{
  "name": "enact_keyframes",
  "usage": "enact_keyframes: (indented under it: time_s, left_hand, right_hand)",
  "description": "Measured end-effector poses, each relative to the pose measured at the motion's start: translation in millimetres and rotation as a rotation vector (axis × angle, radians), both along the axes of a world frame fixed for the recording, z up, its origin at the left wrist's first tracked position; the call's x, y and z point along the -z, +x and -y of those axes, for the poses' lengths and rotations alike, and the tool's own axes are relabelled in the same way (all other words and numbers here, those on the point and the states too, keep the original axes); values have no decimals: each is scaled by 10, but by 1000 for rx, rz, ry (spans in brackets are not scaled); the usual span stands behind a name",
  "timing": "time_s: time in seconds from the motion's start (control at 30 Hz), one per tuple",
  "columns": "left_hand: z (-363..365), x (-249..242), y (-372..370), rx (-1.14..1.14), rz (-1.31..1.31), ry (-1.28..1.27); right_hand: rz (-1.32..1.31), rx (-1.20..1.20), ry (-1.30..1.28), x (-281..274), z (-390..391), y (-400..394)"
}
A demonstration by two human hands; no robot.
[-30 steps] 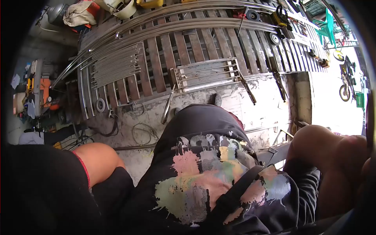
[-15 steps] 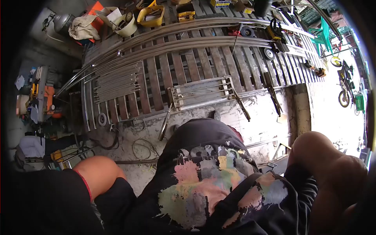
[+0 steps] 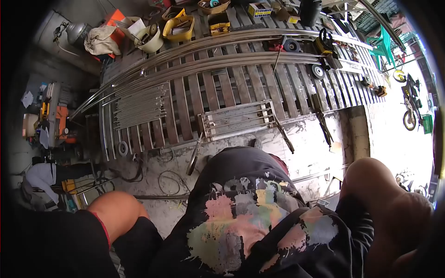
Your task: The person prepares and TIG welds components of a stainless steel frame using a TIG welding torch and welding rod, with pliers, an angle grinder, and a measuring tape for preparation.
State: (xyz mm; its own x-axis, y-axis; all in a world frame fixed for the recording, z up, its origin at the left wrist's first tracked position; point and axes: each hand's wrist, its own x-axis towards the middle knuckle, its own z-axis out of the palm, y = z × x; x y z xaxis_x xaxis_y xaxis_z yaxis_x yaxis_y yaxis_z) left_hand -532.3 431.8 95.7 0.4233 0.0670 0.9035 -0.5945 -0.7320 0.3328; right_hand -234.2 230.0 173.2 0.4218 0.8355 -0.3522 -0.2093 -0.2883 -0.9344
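Observation:
Neither of my hands shows. My left bent arm [image 3: 116, 208], with a red-edged dark sleeve, enters at the lower left, and my right bent arm [image 3: 371, 185] at the lower right. Between them is my dark top with paint-like blotches [image 3: 241, 222]. Ahead of me, a small rectangular metal frame with bars [image 3: 236, 121] lies at the near edge of a slatted metal bench [image 3: 181, 109]. Two clamps [image 3: 283, 135], [image 3: 323, 121] sit at that edge, right of the frame. Thin metal rods [image 3: 139, 106] lie side by side on the left of the bench.
Long shiny tubes [image 3: 232, 61] run across the bench. Behind them stand a yellow bin [image 3: 178, 28] and a white bucket [image 3: 150, 41]. An angle grinder [image 3: 290, 45] lies to the right. At far left, a person in grey [image 3: 41, 178] bends over. A motorbike [image 3: 410, 102] stands outside.
My view has shifted slightly, so the bench and its contents sit a little lower. More of the bending person at the left shows, with an arm reaching down. My arms stay bent.

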Motion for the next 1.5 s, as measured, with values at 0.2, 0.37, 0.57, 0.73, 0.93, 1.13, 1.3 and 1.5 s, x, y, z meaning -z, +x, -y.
enact_keyframes:
  time_s: [0.2, 0.37, 0.57, 0.73, 0.93, 1.13, 1.3, 1.5]
  left_hand:
    - [-33, 45, 94, -23, 6, -9]
    - [-58, 94, 161, -17, 16, -23]
    - [-89, 165, 191, -46, 14, -52]
    - [-74, 219, 146, -46, 22, -74]
    - [6, 178, 123, -59, 22, -64]
    - [31, 178, 142, -67, 40, -51]
    - [-4, 204, 169, -64, 51, -55]
    - [-7, 214, 192, -57, 67, -52]
  right_hand:
    - [17, -12, 36, 118, 12, 122]
    - [32, -3, 33, 42, -104, -101]
    - [43, -21, 25, 190, -265, 101]
    - [65, -27, -3, 249, -319, 207]
    - [230, -138, 166, 235, -271, 287]
    - [449, -249, 381, 262, -303, 440]
    - [611, -304, 556, 283, -364, 585]
    - [751, -319, 723, 334, -435, 675]
